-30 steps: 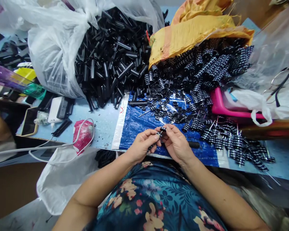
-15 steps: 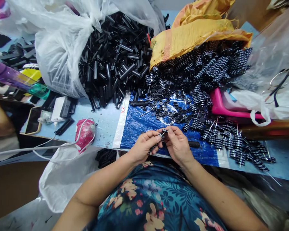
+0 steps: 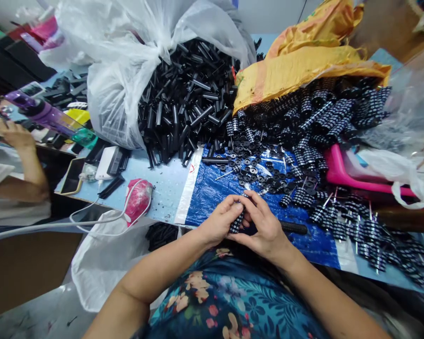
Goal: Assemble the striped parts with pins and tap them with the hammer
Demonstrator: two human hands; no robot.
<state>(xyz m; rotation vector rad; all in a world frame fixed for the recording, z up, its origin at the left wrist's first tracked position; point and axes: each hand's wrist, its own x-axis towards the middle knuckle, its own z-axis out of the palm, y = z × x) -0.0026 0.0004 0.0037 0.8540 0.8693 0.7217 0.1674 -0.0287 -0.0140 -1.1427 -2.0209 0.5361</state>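
A short black cylinder (image 3: 237,223) with rows of white characters is held upright between my hands, close to my body. My left hand (image 3: 217,221) is closed round it, thumb lying along its side. From the other side my right hand (image 3: 268,230) grips it, fingers at the upper end and thumb near the lower end. Part of the cylinder is hidden by the fingers. Beyond my hands, loose black discs (image 3: 250,175) with centre holes are strewn over a blue plastic sheet (image 3: 207,197). A dark rod (image 3: 293,228) lies beside my right hand.
Black tubes (image 3: 183,108) spill from a clear plastic bag (image 3: 109,103). Similar patterned cylinders (image 3: 334,113) spill from a yellow sack (image 3: 286,70), several more lying on thin metal pins at right. A pink tray (image 3: 339,169), cables and a red bundle (image 3: 138,200) flank me. Another person's arm (image 3: 24,174) is at left.
The cylinder has turned more upright and shows more of its white characters. My right hand has shifted from a pinch near its top to spanning its length. The camera view has moved leftward.
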